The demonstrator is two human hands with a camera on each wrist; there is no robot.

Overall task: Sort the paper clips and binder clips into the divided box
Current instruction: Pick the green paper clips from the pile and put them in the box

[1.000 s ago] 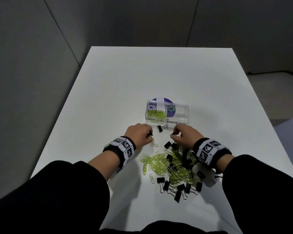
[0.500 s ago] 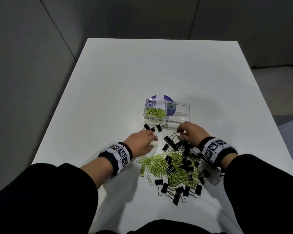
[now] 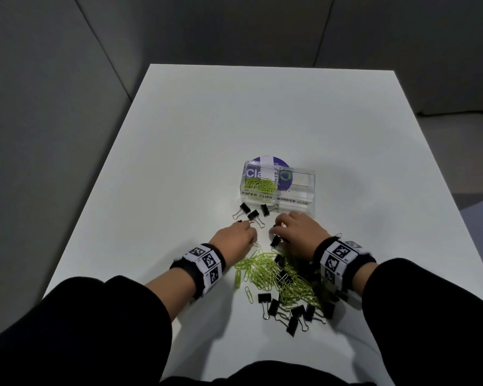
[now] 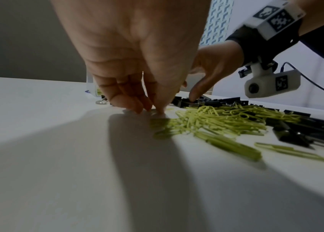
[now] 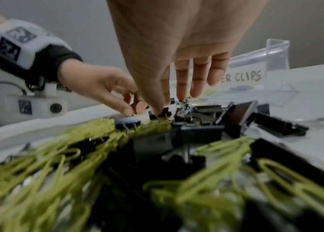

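Right wrist cam's a mess: the paper clips (image 5: 38,180) at 6 o'clock are pure blur, and the right hand (image 5: 179,47) covers the box label's start.

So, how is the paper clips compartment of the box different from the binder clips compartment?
The paper clips compartment is on the left and holds green clips; the binder clips compartment on the right looks empty. Each carries its own handwritten label. Both are halves of the same clear box.
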